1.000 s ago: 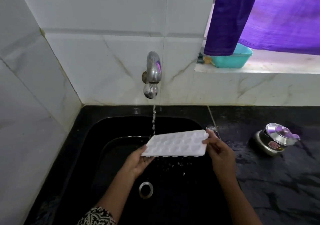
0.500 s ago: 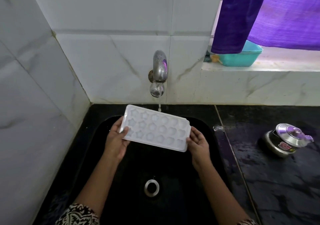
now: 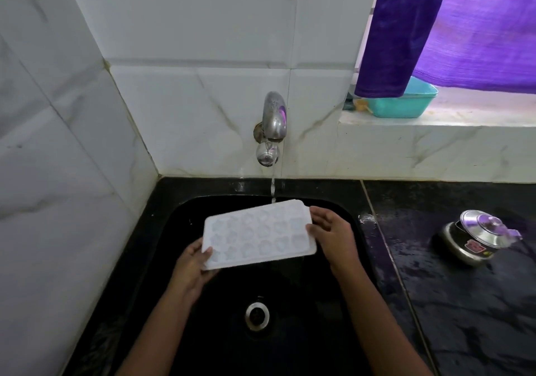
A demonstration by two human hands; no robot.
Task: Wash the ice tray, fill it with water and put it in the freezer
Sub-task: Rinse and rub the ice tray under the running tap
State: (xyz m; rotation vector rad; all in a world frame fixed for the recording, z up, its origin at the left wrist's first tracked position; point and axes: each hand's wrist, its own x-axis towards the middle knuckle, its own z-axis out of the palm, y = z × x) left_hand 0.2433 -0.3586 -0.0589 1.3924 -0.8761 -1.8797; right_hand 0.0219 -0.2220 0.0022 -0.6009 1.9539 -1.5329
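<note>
Ice tray (image 3: 258,233) btwn L hand (image 3: 193,262) & R hand (image 3: 330,230) — under tap stream.

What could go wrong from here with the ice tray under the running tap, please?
The stream from the tap strikes only the far edge of the ice tray, so water may splash off rather than fill the cells. The left hand and right hand grip just the ends; a wet tray could slip into the sink.

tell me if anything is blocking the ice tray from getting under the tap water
Nothing visible does. The left hand and right hand hold the ice tray by its ends over the sink, and the stream from the tap lands on its far edge.
</note>
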